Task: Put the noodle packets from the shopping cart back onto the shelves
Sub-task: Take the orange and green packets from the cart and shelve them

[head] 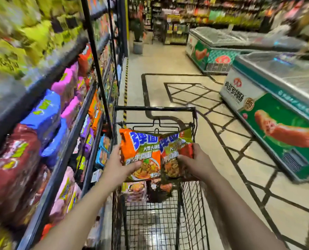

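The shelves (63, 98) are running along the left, just beside the black wire shopping cart (155, 210). Above its near end, the left hand (119, 164) is gripping an orange noodle packet (141, 152), thumb curled over its front. The right hand (195, 161) is gripping a green-and-red noodle packet (173, 152) beside it, edges touching.

Two held noodle packets (141, 154) — one cart (155, 213) — two freezers (276, 98).
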`<state>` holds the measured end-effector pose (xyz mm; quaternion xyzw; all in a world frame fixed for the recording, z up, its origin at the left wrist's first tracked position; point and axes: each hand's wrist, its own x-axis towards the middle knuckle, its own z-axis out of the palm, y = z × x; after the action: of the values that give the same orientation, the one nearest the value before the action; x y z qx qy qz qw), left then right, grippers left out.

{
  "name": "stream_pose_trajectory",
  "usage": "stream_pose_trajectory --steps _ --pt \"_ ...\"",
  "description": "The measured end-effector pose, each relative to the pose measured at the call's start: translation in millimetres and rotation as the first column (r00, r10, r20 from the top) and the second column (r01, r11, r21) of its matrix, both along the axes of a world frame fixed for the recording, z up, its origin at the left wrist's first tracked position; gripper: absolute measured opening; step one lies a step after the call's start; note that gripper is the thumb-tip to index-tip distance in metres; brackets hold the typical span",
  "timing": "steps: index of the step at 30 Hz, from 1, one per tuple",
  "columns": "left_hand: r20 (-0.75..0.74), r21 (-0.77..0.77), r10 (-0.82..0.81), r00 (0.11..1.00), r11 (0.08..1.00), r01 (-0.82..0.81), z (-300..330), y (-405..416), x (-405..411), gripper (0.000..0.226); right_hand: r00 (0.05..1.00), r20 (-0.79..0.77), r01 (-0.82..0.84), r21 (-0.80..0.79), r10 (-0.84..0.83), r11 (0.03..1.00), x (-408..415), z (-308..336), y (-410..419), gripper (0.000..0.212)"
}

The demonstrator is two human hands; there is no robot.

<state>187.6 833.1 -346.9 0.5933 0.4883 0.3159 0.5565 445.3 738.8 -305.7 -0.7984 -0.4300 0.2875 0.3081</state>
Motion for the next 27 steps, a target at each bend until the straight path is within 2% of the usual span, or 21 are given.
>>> stream_pose_trajectory --steps 4,5,8,15,20,23,25,27 --pt "0.076 0.033 0.009 0.997 0.999 -0.012 59.8 0.2 -17.2 0.101 1.0 0.005 -0.016 0.097 0.016 0.995 -2.3 72.7 -16.4 0.052" --pt "0.1 0.031 0.01 0.995 0.999 -0.013 75.7 -3.1 -18.9 0.098 1.0 0.001 -0.018 0.112 0.018 0.994 -1.7 85.8 -19.4 0.05" --pt "0.124 0.082 0.015 0.992 0.996 -0.026 117.4 -15.1 -22.1 0.066 1.0 -0.004 -0.007 0.177 0.008 0.984 -1.3 130.2 -33.7 0.052" --pt "0.226 0.202 -0.01 0.974 0.979 -0.037 202.7 -44.2 -17.6 0.051 0.999 0.007 -0.043 0.285 0.043 0.957 5.9 212.9 -54.2 0.061" --pt "0.306 0.272 -0.006 0.952 0.959 -0.081 235.6 -67.9 -20.9 0.059 0.992 0.0 -0.12 0.363 0.129 0.924 21.1 245.1 -72.3 0.056" --pt "0.319 0.265 0.044 0.947 0.955 -0.134 249.7 -94.1 -22.9 0.078 0.982 -0.057 -0.144 0.389 0.179 0.91 31.2 254.3 -87.4 0.048" --pt "0.326 0.283 0.058 0.944 0.946 -0.156 256.0 -113.2 -25.6 0.084 0.973 -0.08 -0.17 0.379 0.215 0.91 35.7 257.7 -95.8 0.05" --pt "0.366 0.23 0.103 0.925 0.953 -0.197 263.0 -136.3 -26.6 0.096 0.962 -0.068 -0.224 0.368 0.266 0.903 39.2 261.1 -106.2 0.058"
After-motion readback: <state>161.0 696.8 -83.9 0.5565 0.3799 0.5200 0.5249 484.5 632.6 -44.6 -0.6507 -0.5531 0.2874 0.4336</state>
